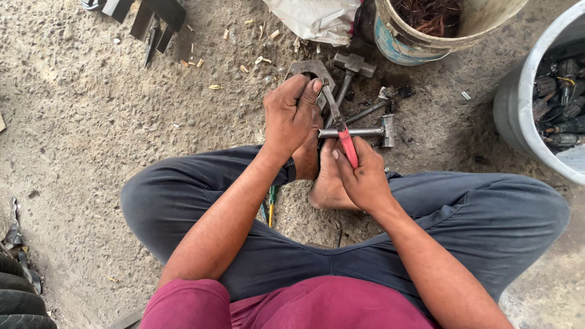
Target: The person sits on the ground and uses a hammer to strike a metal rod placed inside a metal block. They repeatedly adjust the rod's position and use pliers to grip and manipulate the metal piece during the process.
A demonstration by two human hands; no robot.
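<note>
I sit cross-legged on the dirt floor with my bare feet [326, 183] together in front of me. My right hand [364, 176] grips the red handles of a pair of pliers [341, 125], whose metal jaws point up and away. My left hand [292, 116] is closed just beside the jaws, its fingers curled over something small that I cannot make out. A metal hammer [365, 131] lies on the ground right behind the pliers, and a second hammer [350, 67] rests farther back next to a grey metal piece [308, 67].
A bucket [420, 42] of reddish wire scraps stands at the back, a grey tub [524, 116] of dark parts at the right. A white bag [314, 18] lies behind. Black metal pieces [155, 21] sit at top left, old tyres [18, 292] at bottom left.
</note>
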